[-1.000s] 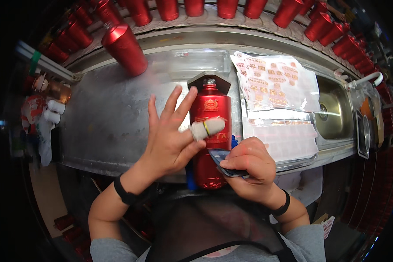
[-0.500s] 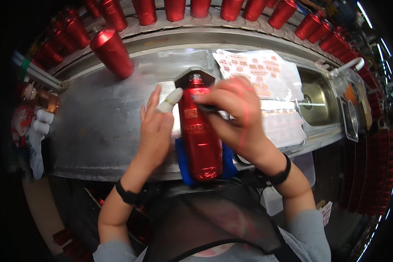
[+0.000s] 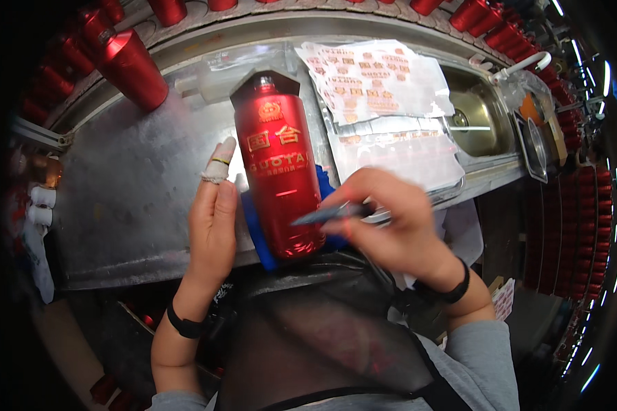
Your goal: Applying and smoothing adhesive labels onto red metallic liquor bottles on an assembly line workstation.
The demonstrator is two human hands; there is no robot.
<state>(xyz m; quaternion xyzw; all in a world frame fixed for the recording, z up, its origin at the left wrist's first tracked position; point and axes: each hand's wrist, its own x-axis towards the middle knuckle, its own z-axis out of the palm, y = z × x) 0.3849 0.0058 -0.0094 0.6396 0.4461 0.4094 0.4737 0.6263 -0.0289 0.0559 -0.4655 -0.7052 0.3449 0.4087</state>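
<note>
A shiny red bottle (image 3: 277,195) with gold lettering lies in front of me, its neck away from me. Under its lower half is a blue cloth (image 3: 255,222), and a dark angular piece (image 3: 286,82) sits behind the neck. My left hand (image 3: 212,219) is beside the bottle on the left, fingers stretched out and holding nothing; a white wrap (image 3: 221,161) covers one fingertip. Over the bottle's lower right side, my right hand (image 3: 391,222) grips a pointed grey tool (image 3: 315,216). Motion blurs the tool, so I cannot tell whether its tip touches the bottle.
Printed sheets (image 3: 377,79) lie on the metal worktop (image 3: 130,185) to the right, next to a sink (image 3: 476,113). Another red bottle (image 3: 131,72) stands at the far left. More red bottles line a conveyor (image 3: 206,17) along the back. Red bottles are also stacked at far right.
My right hand has moved from near the bottle's neck down to its lower end, bringing the tool's pointed tip into sight. My left hand has drawn back a little. The whole view has shifted.
</note>
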